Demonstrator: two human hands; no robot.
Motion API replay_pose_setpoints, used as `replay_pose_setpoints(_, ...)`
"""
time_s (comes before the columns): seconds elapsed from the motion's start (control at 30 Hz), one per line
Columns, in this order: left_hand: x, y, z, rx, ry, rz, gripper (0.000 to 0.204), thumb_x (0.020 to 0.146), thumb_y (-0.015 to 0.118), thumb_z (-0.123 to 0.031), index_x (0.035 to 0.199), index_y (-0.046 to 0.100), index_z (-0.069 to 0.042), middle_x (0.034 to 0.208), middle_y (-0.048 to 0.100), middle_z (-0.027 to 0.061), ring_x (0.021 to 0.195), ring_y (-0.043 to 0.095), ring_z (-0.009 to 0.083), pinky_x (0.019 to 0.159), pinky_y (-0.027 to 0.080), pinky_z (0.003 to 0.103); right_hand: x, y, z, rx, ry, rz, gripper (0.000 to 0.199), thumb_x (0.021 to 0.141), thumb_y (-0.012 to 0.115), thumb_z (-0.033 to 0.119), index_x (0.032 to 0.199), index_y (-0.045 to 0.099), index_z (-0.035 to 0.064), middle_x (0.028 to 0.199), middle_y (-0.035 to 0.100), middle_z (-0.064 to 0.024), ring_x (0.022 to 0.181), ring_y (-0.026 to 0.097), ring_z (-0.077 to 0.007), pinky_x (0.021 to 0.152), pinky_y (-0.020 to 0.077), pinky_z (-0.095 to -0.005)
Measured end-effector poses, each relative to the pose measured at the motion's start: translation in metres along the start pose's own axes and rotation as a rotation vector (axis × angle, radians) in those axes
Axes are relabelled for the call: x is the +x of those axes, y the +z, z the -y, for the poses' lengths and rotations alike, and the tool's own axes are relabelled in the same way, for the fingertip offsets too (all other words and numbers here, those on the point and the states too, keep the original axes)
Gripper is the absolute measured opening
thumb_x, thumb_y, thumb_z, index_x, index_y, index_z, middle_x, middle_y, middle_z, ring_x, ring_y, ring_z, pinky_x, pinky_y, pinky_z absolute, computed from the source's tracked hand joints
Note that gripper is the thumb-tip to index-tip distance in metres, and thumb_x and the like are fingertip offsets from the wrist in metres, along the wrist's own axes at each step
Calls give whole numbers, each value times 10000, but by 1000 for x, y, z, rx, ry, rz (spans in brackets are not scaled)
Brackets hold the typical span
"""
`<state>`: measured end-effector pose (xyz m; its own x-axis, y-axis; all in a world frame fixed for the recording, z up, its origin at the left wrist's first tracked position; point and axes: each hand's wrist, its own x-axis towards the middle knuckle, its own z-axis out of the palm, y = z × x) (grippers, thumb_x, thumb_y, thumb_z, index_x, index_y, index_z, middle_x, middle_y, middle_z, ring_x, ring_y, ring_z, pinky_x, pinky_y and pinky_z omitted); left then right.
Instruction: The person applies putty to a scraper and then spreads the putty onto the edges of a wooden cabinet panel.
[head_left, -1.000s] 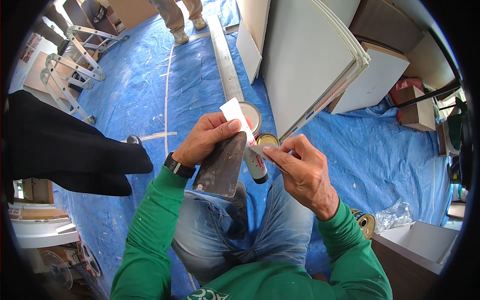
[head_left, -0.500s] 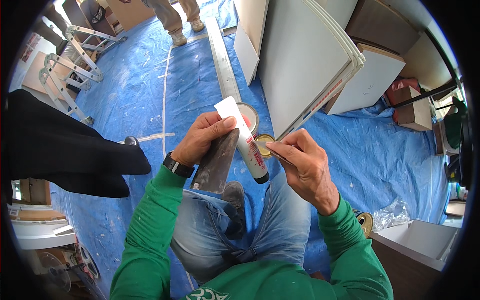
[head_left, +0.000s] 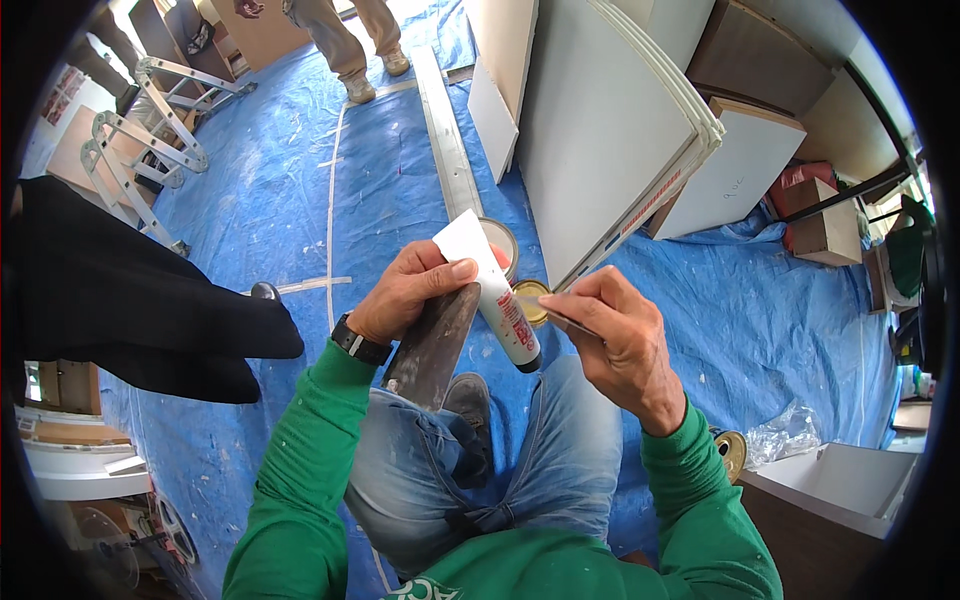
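Note:
My left hand (head_left: 405, 292) grips a white squeeze tube (head_left: 488, 285) with red print and a black cap, its cap end tilted down and toward me. The same hand also holds a dark flat scraper blade (head_left: 432, 345), which hangs below the thumb and is marked with pale smears. My right hand (head_left: 625, 340) pinches a thin flat scraper (head_left: 570, 316), seen nearly edge-on, its tip close to the tube's printed side. Whether that tip touches the tube I cannot tell. Beyond the tube are a gold-coloured tin (head_left: 532, 291) and a larger round tin (head_left: 507, 240), partly hidden.
Blue sheeting (head_left: 390, 180) covers the floor. White panels (head_left: 600, 130) lean at the right, beside a long metal strip (head_left: 443, 130). A folded ladder (head_left: 150, 140) and someone's dark-clothed leg (head_left: 150, 300) are at left; another person (head_left: 350, 50) stands ahead. An open box (head_left: 840, 485) sits lower right.
The whole view has shifted slightly. My left hand, with the tube and dark blade, sits a little lower. My right hand and its scraper have moved slightly down and right.

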<state>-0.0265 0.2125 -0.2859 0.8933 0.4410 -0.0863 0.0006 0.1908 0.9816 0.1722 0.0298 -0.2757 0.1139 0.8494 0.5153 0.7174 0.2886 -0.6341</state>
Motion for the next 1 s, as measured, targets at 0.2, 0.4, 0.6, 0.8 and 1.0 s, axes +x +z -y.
replay_pose_setpoints(0.2,0,2,-2,-21,4,47,521,986,641,-409,1257,663,36,928,717,89,610,603,87,550,472,225,10,4,2,-53,-22,-50,329,771,782,-77,1071,762,55,907,634,-87,752,697,-243,636,578,-356)
replay_pose_setpoints(0.4,-1,3,-3,-20,-3,38,526,971,670,-415,1246,674,33,917,721,85,622,614,91,565,494,223,11,5,0,-78,-71,-5,390,726,769,-96,1082,757,62,918,634,-85,747,697,-244,633,585,-358)
replay_pose_setpoints(0.6,-2,4,-5,-22,2,31,520,971,681,-419,1241,684,26,884,721,72,623,612,86,562,495,221,12,9,-1,-71,-68,-26,414,716,757,-110,1089,759,71,922,635,-80,744,700,-240,633,588,-356)
replay_pose_setpoints(0.8,-3,4,-6,-11,-26,33,512,978,678,-421,1239,691,18,853,714,57,620,602,77,553,486,225,14,9,-1,-80,-75,-29,415,710,760,-107,1083,762,75,918,638,-77,740,701,-245,637,587,-358)
replay_pose_setpoints(1.0,-3,-6,-3,-74,-52,84,416,1019,659,-364,1234,706,-12,1054,714,30,932,635,87,834,506,255,15,7,2,-99,-61,0,320,765,788,-65,1060,771,57,913,645,-81,754,685,-234,638,558,-346)
